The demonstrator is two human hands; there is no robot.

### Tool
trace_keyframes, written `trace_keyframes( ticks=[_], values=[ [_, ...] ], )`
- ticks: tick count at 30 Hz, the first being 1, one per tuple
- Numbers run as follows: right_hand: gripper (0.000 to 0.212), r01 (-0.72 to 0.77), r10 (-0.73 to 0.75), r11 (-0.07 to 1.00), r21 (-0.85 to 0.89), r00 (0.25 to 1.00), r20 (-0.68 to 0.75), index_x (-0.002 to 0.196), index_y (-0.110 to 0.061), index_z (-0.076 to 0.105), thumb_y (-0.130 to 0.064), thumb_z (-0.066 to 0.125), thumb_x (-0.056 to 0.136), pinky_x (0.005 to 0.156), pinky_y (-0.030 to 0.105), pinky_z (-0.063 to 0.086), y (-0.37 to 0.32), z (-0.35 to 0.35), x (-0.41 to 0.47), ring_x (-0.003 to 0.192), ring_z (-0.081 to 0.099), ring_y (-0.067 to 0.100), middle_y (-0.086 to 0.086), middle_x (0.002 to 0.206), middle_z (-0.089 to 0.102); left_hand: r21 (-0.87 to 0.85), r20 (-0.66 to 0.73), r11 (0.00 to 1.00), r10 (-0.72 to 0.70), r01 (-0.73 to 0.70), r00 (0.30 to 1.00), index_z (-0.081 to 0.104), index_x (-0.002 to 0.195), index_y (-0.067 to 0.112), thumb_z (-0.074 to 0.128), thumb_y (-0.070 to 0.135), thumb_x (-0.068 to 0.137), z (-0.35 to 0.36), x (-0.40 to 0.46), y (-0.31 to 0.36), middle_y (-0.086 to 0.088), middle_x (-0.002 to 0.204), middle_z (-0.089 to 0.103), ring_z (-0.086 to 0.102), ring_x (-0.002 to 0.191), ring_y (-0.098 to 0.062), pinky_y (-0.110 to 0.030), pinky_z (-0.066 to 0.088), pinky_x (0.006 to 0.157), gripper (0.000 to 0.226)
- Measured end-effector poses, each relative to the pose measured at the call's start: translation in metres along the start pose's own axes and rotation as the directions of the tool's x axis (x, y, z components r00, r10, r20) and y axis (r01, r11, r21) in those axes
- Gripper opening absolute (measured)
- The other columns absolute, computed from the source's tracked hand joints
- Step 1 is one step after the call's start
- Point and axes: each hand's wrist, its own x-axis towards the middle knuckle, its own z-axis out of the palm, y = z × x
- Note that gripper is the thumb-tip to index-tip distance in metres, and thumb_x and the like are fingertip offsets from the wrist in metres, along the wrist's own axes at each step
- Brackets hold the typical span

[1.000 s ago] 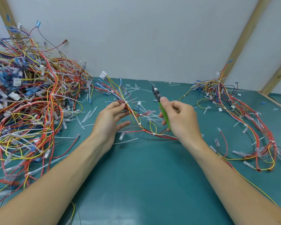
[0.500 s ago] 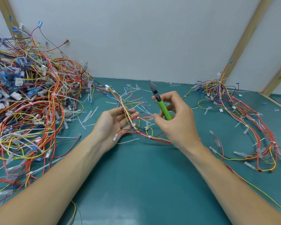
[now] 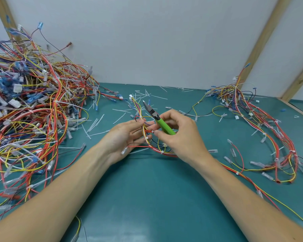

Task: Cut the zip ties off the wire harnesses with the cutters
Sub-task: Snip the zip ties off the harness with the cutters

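Note:
A wire harness (image 3: 148,142) of red, yellow and black wires with white zip ties runs across the middle of the teal table. My left hand (image 3: 124,137) holds it palm up, fingers curled around the bundle near a zip tie (image 3: 145,138). My right hand (image 3: 180,137) grips the green-handled cutters (image 3: 158,119), whose dark jaws point up and to the left above the harness. The thumb and a finger of that hand also touch the wires beside the left hand's fingertips.
A big heap of tangled harnesses (image 3: 30,116) fills the left side. A smaller group of harnesses (image 3: 259,130) lies at the right. Cut white zip-tie pieces (image 3: 98,121) are scattered over the teal table (image 3: 147,189). A white wall with wooden battens stands behind.
Both hands have come closer together over the harness. The left hand has closed around the wires, and the right hand with the cutters has moved left to touch the bundle.

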Motion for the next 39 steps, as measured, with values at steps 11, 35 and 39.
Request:
trace_keyframes(
  ticks=[11, 35, 39],
  values=[
    [0.015, -0.144, 0.162, 0.970, 0.196, 0.984, -0.079, 0.088, -0.018, 0.066, -0.008, 0.076, 0.089, 0.074, 0.048, 0.061, 0.002, 0.002, 0.004, 0.075, 0.070, 0.018, -0.003, 0.081, 0.076, 0.412, -0.194, 0.908, 0.164, -0.071, 0.967, 0.066, 0.094, 0.004, 0.075, 0.031, 0.088, 0.010, -0.003, -0.005, -0.014, 0.093, 0.078, 0.077, 0.084, -0.022, -0.035, 0.062, 0.082, 0.029],
    [0.019, -0.280, 0.311, 0.890, 0.360, 0.950, -0.031, 0.090, -0.013, 0.063, 0.003, 0.073, 0.086, 0.056, 0.034, 0.058, 0.008, 0.014, 0.004, 0.065, 0.065, 0.009, -0.006, 0.076, 0.072, 0.764, 0.065, 0.599, 0.296, -0.238, 0.953, 0.074, 0.088, 0.017, 0.079, 0.016, 0.085, 0.000, 0.000, -0.008, -0.013, 0.073, 0.070, 0.053, 0.061, -0.014, -0.033, 0.048, 0.062, 0.006],
    [0.019, -0.360, 0.396, 0.816, 0.452, 0.918, 0.016, 0.094, -0.010, 0.063, 0.004, 0.073, 0.087, 0.057, 0.035, 0.060, 0.005, 0.014, 0.005, 0.064, 0.064, 0.012, 0.004, 0.085, 0.071, 0.838, 0.066, 0.488, 0.355, -0.245, 0.932, 0.071, 0.083, 0.022, 0.079, 0.024, 0.086, -0.001, 0.003, -0.015, -0.017, 0.077, 0.069, 0.048, 0.062, -0.017, -0.034, 0.040, 0.063, 0.008]
  ],
)
